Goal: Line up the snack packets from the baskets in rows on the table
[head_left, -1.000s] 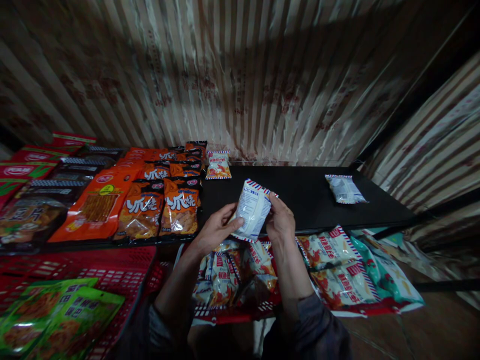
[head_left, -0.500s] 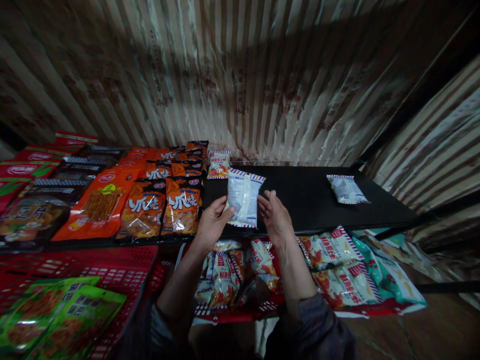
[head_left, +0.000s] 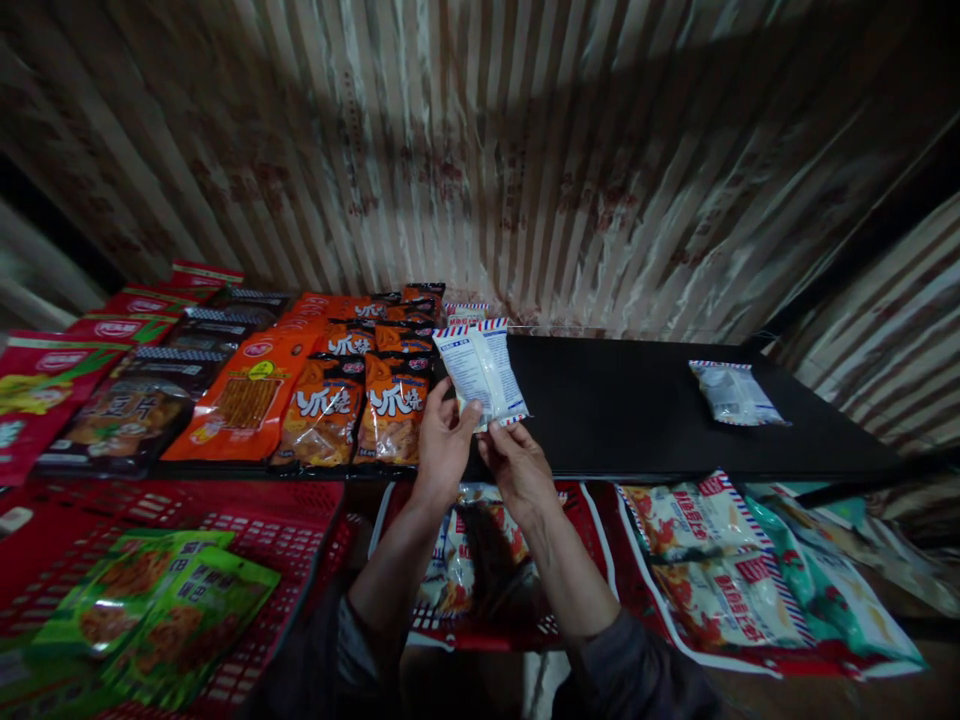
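Note:
A white snack bag (head_left: 484,372) with red-and-blue striped ends is held tilted over the black shelf (head_left: 600,410), its printed back toward me. My left hand (head_left: 444,432) grips its lower left side, the thumb across the front. At the bottom edge, the fingers of my right hand (head_left: 519,465) pinch the striped seal. Behind the held bag, a similar bag (head_left: 466,312) is mostly hidden. Orange-and-black snack bags (head_left: 394,410) stand in rows just left of my hands. Another white bag (head_left: 736,392) lies alone on the right part of the shelf.
Below the shelf are red baskets: one with green bags (head_left: 191,605), one under my arms with white bags (head_left: 450,575), one at right with white and teal bags (head_left: 832,580). Red, dark and orange packs (head_left: 240,395) fill the shelf's left. Striped sheeting (head_left: 525,170) hangs behind.
My right hand has come in from beside the bag and now pinches its bottom edge. The bag has tilted and moved toward the orange-and-black bags. The view has shifted slightly.

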### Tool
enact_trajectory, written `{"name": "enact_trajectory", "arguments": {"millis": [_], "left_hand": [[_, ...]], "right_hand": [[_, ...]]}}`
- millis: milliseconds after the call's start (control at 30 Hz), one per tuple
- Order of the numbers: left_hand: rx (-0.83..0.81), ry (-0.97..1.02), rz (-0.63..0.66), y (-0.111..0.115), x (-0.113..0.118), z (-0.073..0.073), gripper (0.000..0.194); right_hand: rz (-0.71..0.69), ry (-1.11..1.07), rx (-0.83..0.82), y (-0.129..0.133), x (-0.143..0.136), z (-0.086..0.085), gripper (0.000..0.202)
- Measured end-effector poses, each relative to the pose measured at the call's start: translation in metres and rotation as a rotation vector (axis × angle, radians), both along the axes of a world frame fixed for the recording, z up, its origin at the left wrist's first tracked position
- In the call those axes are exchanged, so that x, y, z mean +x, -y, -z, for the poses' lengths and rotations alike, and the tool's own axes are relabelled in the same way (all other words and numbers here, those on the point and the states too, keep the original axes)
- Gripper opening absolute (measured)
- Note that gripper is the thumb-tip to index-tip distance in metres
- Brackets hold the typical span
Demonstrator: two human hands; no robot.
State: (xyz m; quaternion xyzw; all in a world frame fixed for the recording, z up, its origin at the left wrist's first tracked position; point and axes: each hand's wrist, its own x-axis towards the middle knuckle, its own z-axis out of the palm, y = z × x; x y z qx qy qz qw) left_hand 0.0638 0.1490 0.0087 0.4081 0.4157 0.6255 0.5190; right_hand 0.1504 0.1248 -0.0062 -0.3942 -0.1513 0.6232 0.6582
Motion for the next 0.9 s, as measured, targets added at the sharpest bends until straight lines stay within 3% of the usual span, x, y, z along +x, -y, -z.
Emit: {"name": "enact_trajectory", "arguments": {"millis": [200,433,667,900], "left_hand": [[0.011,0.095,0.036,-0.004,-0.011,-0.011,0.05],[-0.026,0.143,-0.156,-0.012,-0.027,-0.017,0.048],[-0.052,0.145,-0.298,-0.015,-0.032,-0.015,0.043],[-0.069,0.178,-0.228,-0.017,-0.043,-0.018,0.04]], "right_hand": [[-0.011,0.107,0.043,0.002,0.002,0.0,0.035],[-0.009,0.206,0.051,0.006,-0.006,0.003,0.036],[-0.092,0.317,0.216,0.007,0.003,-0.004,0.032],[-0.125,0.355,0.326,0.008,0.013,-0.005,0.027]]}}
